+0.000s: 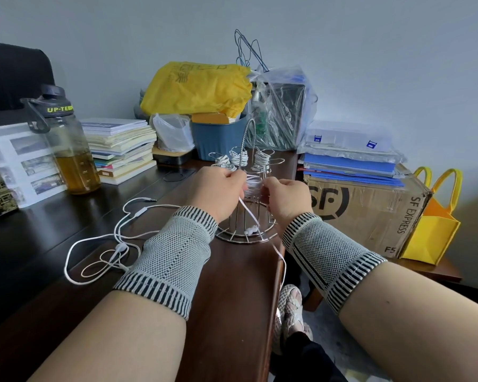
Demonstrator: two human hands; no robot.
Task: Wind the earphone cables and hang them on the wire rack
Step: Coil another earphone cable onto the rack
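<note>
Gripping a white cable coil, both hands curl

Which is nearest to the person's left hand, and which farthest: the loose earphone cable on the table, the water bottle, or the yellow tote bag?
From the left hand:
1. Loose earphone cable, on the table just left of that wrist.
2. Water bottle, farther left, beside the books.
3. Yellow tote bag, far right, past the cardboard box.

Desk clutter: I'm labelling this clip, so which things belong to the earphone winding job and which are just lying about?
Job: wire rack; wound bundles hung on it; cable being wound, gripped by left hand and right hand; loose earphone cable on the desk.

Lying about: water bottle; book stack; yellow bag; cardboard box.
</note>
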